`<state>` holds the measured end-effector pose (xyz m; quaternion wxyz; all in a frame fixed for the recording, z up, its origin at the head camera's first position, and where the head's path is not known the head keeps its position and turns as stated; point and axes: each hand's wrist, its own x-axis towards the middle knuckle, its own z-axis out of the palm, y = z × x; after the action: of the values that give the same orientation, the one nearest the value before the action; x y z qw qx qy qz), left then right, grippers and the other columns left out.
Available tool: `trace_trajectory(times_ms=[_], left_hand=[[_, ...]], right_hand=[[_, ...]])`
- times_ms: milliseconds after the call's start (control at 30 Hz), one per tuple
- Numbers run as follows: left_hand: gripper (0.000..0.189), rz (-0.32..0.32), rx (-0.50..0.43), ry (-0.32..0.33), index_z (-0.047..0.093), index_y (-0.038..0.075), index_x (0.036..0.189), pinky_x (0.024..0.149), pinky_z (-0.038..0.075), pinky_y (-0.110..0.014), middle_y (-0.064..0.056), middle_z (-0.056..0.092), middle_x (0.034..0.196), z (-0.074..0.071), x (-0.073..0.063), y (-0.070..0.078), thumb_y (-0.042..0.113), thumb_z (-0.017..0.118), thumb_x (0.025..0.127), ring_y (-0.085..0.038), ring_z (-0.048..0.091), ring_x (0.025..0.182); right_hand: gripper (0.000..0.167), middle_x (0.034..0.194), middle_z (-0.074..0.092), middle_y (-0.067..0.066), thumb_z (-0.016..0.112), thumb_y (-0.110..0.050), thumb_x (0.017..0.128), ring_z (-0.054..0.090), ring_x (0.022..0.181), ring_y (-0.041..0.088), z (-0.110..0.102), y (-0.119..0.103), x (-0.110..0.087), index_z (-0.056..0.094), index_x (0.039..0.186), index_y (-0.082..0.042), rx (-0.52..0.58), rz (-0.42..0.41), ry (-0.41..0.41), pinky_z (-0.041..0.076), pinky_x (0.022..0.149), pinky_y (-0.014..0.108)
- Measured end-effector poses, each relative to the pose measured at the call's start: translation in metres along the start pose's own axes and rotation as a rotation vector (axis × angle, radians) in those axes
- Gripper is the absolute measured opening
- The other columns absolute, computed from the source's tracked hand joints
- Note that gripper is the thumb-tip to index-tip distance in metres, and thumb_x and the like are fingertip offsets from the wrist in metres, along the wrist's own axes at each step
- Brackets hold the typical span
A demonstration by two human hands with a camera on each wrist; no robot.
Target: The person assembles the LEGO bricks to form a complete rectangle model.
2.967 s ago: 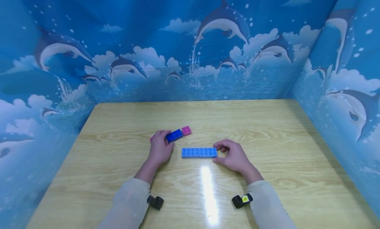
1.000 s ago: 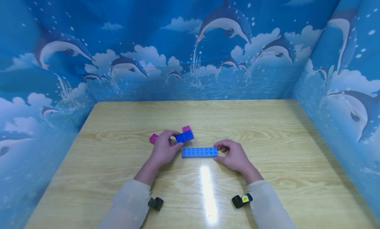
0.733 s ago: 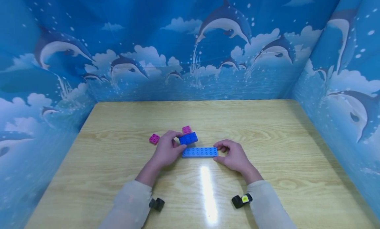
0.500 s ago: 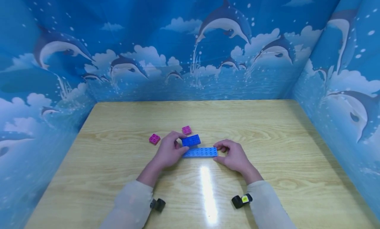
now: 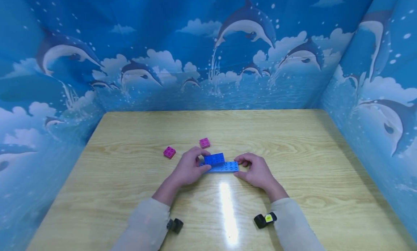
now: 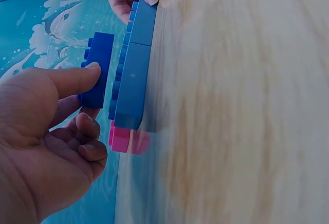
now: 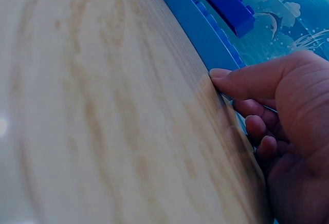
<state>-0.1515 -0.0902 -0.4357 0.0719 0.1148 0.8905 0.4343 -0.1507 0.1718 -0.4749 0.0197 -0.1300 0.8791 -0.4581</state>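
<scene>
My left hand [image 5: 189, 167] pinches a dark blue 2x4 toy brick [image 5: 214, 159] between thumb and fingers. In the left wrist view that dark blue brick [image 6: 98, 70] hovers just off the studs of a light blue row, with a thin gap between. The light blue row [image 5: 229, 166] lies flat on the table, and the left wrist view shows a seam between its two bricks [image 6: 132, 75]. At the row's right end my right hand [image 5: 257, 171] grips it with thumb and fingers on opposite long sides. The row's left part is covered by the left hand and dark blue brick.
Two small pink 2x2 bricks lie behind: one pink brick [image 5: 169, 152] left of the left hand, another pink brick [image 5: 204, 143] beyond its fingers. The wooden table [image 5: 280, 135] meets a dolphin-print curtain [image 5: 182, 63] at the back and sides.
My left hand has lifted the dark blue brick from between the pink bricks and carried it right and nearer, over the light blue row. My right hand has stayed at the row's right end.
</scene>
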Motion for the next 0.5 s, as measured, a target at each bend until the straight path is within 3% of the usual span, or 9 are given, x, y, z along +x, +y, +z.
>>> trace_trajectory(times_ms=[500], left_hand=[[0.037, 0.010, 0.061, -0.079, 0.066, 0.015, 0.124, 0.090, 0.049, -0.035, 0.000, 0.059, 0.119, 0.0053, 0.0037, -0.0010, 0.018, 0.077, 0.088, -0.016, 0.057, 0.106]], right_hand=[[0.038, 0.096, 0.064, 0.000, 0.088, -0.005, 0.072, 0.056, 0.087, 0.019, -0.0001, -0.0010, 0.0006, 0.072, 0.107, -0.009, -0.006, 0.024, -0.004, 0.049, 0.079, 0.039]])
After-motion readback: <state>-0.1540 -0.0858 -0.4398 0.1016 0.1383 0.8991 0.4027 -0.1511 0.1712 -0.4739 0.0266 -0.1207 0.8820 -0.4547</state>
